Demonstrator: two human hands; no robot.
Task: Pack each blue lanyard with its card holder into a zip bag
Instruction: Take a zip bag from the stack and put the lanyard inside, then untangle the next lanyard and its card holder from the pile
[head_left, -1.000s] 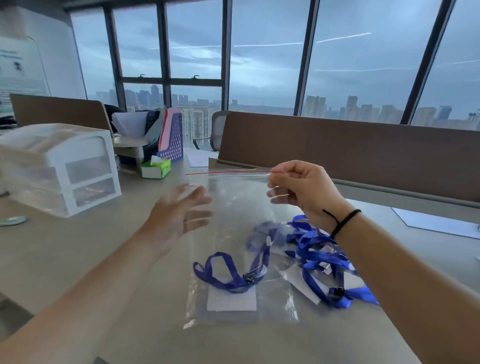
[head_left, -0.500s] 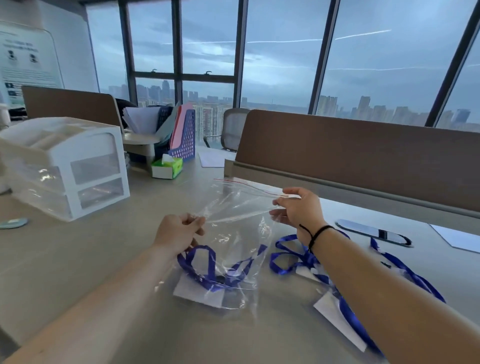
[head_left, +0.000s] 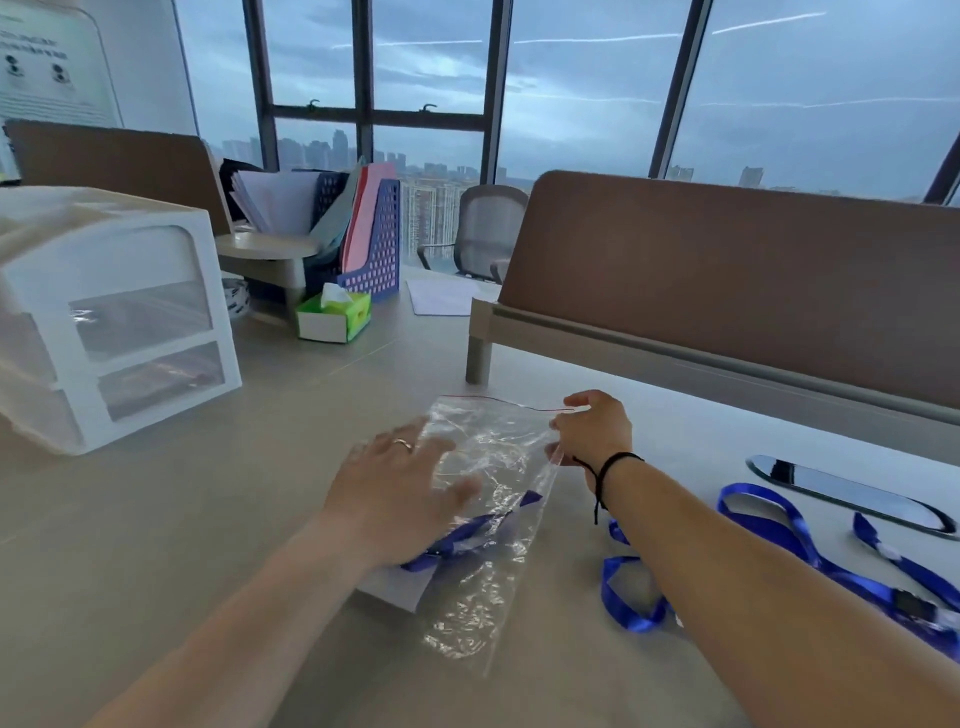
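Observation:
A clear zip bag (head_left: 488, 525) with a red seal line lies flat on the beige desk (head_left: 208, 519). Inside it are a blue lanyard (head_left: 467, 532) and its white card holder (head_left: 400, 584). My left hand (head_left: 395, 493) lies flat with spread fingers on the bag's left half, pressing it down. My right hand (head_left: 592, 431) pinches the bag's top right corner at the seal. More loose blue lanyards (head_left: 779, 545) with card holders lie on the desk to the right, partly behind my right forearm.
A white drawer unit (head_left: 114, 322) stands at the left. A green tissue box (head_left: 335, 317) and a blue file rack (head_left: 374, 244) sit behind it. A brown desk divider (head_left: 727, 280) runs along the back right. A dark flat phone-like object (head_left: 852, 491) lies at far right.
The bag was held up in the air by both hands. Now it lies flat on the desk, my left hand has let go and presses on it, my right hand still pinches the seal.

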